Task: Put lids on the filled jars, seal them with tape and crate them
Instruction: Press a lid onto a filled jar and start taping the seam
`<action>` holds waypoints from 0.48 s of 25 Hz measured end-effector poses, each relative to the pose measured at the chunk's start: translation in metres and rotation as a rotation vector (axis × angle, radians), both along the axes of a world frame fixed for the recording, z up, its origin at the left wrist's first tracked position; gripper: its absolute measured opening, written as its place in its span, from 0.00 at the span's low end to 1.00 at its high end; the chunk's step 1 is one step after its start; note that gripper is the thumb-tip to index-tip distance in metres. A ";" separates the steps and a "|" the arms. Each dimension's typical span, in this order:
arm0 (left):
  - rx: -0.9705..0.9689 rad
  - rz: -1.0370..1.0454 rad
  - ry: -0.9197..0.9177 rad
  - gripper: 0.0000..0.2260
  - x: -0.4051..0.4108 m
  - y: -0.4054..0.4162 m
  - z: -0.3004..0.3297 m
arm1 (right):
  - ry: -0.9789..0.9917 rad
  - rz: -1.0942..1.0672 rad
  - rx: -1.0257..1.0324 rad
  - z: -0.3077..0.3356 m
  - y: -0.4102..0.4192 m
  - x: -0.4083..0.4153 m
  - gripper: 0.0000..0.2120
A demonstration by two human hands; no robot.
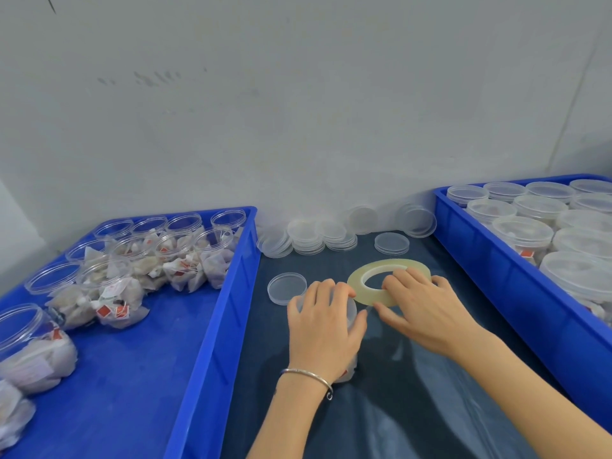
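Note:
My left hand (pixel 326 326) grips a clear lidded jar (pixel 351 311) from above on the dark table; most of the jar is hidden under the hand. Right beside it, my right hand (pixel 420 309) holds a flat roll of clear yellowish tape (pixel 362 270), fingers through and over its ring. The roll's edge touches the jar's lid rim. A loose lid (pixel 286 288) lies just left of the jar. The left blue crate (pixel 212 326) holds several open jars of tea bags (pixel 178 256). The right blue crate (pixel 496 270) holds several lidded jars (pixel 523 231).
Stacks of clear lids (pixel 306 236) line the back of the table against the grey wall, with one short stack (pixel 391 243) nearer the tape. Dark table surface (pixel 414 409) runs between the two crates toward me.

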State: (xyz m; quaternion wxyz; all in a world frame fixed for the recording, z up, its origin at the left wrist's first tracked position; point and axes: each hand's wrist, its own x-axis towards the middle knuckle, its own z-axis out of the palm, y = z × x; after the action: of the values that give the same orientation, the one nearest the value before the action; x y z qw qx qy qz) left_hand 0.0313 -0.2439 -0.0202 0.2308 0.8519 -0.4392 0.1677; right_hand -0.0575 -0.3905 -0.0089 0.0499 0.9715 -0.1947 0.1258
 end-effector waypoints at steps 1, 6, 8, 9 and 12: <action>-0.002 0.002 0.010 0.14 0.001 0.000 0.000 | 0.003 -0.014 -0.010 -0.001 0.001 0.000 0.16; -0.005 -0.009 0.056 0.12 0.002 0.000 0.003 | 0.002 -0.039 -0.009 -0.005 0.010 0.009 0.19; 0.013 -0.049 0.092 0.11 0.005 0.003 0.005 | 0.010 -0.020 0.007 -0.005 0.013 0.014 0.19; 0.031 -0.066 0.105 0.11 0.007 0.005 0.005 | 0.016 -0.013 0.025 -0.005 0.013 0.015 0.19; 0.092 -0.041 0.141 0.09 0.005 0.003 0.005 | 0.019 -0.001 0.101 -0.007 0.014 0.013 0.16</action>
State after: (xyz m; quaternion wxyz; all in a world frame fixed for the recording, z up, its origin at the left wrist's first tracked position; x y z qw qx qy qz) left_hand 0.0362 -0.2405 -0.0151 0.2253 0.8621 -0.4464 0.0820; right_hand -0.0444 -0.3769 -0.0160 0.0026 0.9738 -0.2009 0.1067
